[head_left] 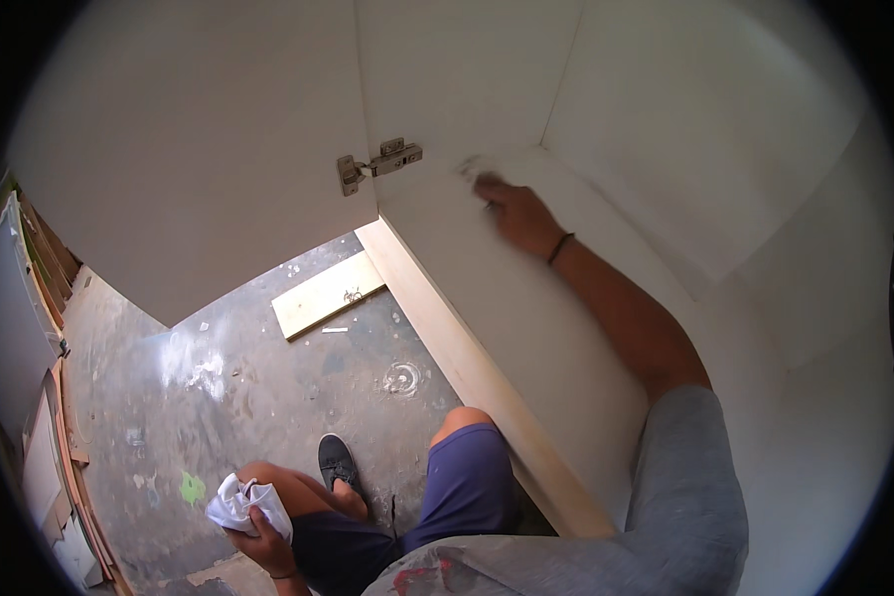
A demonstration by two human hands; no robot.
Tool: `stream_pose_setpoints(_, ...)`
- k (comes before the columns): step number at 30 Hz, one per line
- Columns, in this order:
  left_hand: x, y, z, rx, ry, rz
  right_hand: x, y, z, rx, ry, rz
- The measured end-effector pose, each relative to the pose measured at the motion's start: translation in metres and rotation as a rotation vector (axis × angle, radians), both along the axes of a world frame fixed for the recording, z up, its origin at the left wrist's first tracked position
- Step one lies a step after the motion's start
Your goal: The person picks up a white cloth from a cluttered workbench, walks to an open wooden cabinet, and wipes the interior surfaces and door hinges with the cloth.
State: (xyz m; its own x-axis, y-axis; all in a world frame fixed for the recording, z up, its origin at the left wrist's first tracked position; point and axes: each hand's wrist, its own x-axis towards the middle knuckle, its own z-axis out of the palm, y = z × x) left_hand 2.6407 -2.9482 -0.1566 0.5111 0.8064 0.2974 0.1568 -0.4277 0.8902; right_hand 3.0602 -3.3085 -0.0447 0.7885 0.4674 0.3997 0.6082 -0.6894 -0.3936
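Observation:
My right hand (526, 221) reaches deep into a white cabinet and is closed, its fingertips low over the bottom panel (497, 298) near the back corner by the hinge side. Motion smears its fingers, so whatever they hold is unclear; a greyish patch shows just past them. Down by my knee, my left hand (261, 544) grips a crumpled white cloth (236, 505). A metal hinge (372, 165) joins the cabinet side to the white door (209, 129), which stands open on the left.
A pale wooden strip (477, 387) runs along the cabinet's front edge. On the stained floor (169, 417) lies a short wooden board (328, 294) with small metal pieces on it. Sheets and boards (45, 457) lean at the far left.

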Motion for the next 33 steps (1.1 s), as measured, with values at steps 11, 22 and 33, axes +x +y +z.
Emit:
stream_pose_setpoints(11,-0.023,0.013,-0.02,-0.121,-0.026,0.146,0.073,-0.088,-0.006,-0.28,-0.586,-0.444)
stream_pose_setpoints(22,-0.023,0.008,-0.019,-0.157,-0.038,0.16,0.109,-0.033,0.01,-0.105,-0.017,-0.573)
stream_pose_setpoints(33,-0.026,0.006,-0.017,-0.186,-0.065,0.128,0.101,-0.07,0.008,-0.083,-0.221,-0.424)
